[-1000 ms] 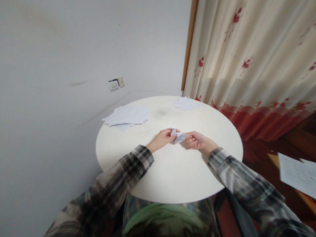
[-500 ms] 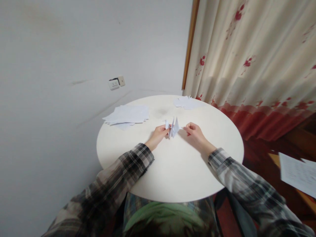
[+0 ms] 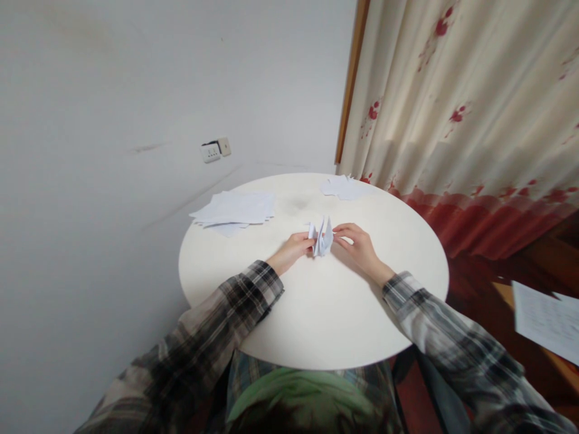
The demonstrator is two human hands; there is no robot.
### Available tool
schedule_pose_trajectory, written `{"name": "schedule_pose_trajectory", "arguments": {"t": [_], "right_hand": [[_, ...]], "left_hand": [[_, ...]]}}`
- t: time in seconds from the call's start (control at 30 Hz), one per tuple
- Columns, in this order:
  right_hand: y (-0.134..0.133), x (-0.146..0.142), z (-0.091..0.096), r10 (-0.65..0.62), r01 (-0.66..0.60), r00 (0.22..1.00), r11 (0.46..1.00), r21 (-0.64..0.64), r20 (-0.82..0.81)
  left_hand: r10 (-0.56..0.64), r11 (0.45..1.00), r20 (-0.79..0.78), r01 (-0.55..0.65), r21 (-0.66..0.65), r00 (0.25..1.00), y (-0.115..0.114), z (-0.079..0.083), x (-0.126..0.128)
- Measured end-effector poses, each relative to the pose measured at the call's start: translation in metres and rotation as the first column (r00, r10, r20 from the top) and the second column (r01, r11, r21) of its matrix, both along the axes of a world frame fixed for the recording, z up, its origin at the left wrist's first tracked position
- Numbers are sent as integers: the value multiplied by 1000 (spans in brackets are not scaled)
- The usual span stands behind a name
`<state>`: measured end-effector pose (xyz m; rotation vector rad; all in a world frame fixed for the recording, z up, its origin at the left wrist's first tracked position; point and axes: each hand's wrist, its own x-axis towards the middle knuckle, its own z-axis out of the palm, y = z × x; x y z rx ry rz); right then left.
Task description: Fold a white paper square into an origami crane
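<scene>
A white folded-paper crane is held up just above the round white table, its wings standing upright and a thin point sticking out to the left. My left hand pinches its left side between thumb and fingers. On the other side, my right hand has its fingertips and thumb at the crane's right end, with the pointed tail hidden between them. Both wrists come out of plaid sleeves, low over the tabletop.
A stack of white paper sheets lies at the table's back left. Smaller white paper pieces lie at the back right. A wall with a socket and a patterned curtain stand behind. Printed sheets are off to the right.
The crane has shifted slightly right, and its right end now sits closer to my right hand. My right fingers have moved from a tight pinch on the tail tip to a longer reach against the crane.
</scene>
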<state>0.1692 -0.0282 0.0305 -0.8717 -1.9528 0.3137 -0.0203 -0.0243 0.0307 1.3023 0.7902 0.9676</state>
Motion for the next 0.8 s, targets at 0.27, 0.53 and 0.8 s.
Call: {"name": "schedule_pose_trajectory", "arguments": {"t": [0.27,0.53,0.8], "right_hand": [[-1,-7,-2,-73,40,990,966,-254,-122],[3,-14,1,-97,-225,880,776,-589,-464],[2,-13,-1,-130,-338,831,655,-676,-541]], "left_hand": [[108,975,-109,-84,205,988,6,-3,-1],[107,945,-148,-54,323,983,6,-6,-2],[89,953,-173,-33,302,981,7,-4,-2]]}}
